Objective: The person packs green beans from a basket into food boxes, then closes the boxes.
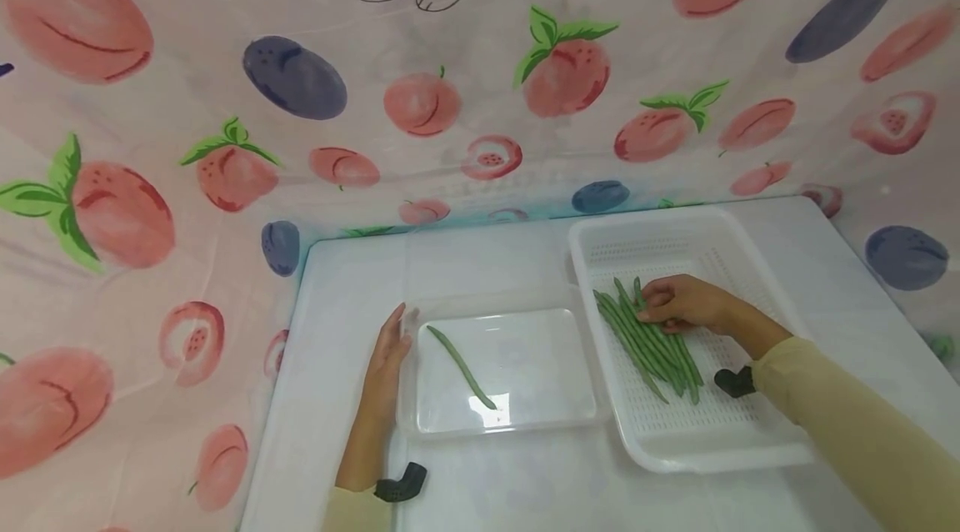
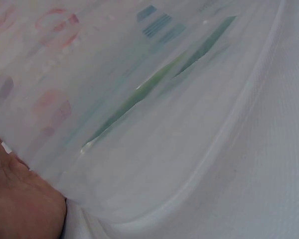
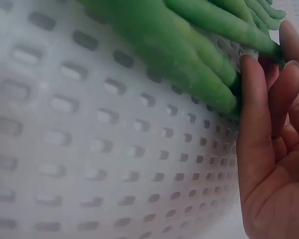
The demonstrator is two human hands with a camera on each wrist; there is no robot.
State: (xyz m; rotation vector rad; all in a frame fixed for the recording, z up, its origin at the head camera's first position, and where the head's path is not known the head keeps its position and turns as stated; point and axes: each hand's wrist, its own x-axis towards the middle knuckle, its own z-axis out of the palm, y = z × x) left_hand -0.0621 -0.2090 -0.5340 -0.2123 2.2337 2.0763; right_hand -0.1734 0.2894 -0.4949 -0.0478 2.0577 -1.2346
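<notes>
My right hand (image 1: 678, 303) is over a bunch of green beans (image 1: 645, 344) lying in a white perforated basket (image 1: 637, 453). In the right wrist view, its thumb and curled fingers (image 3: 254, 99) pinch the end of a green bean (image 3: 229, 25) at the bunch's edge. The left hand (image 1: 386, 357) touches the left wall of a clear plastic container (image 1: 517, 428), fingers extended along it. A single green bean (image 1: 461, 367) lies slantwise inside that container. Through the clear wall, the left wrist view shows this bean (image 2: 134, 99); the left fingers are mostly hidden there.
The container stands just left of the basket on a white table (image 1: 337, 282). Behind and beside the table hangs a fruit-printed cloth (image 1: 465, 207). A black band piece (image 1: 401, 484) sits at the left wrist, another (image 1: 735, 382) at the right.
</notes>
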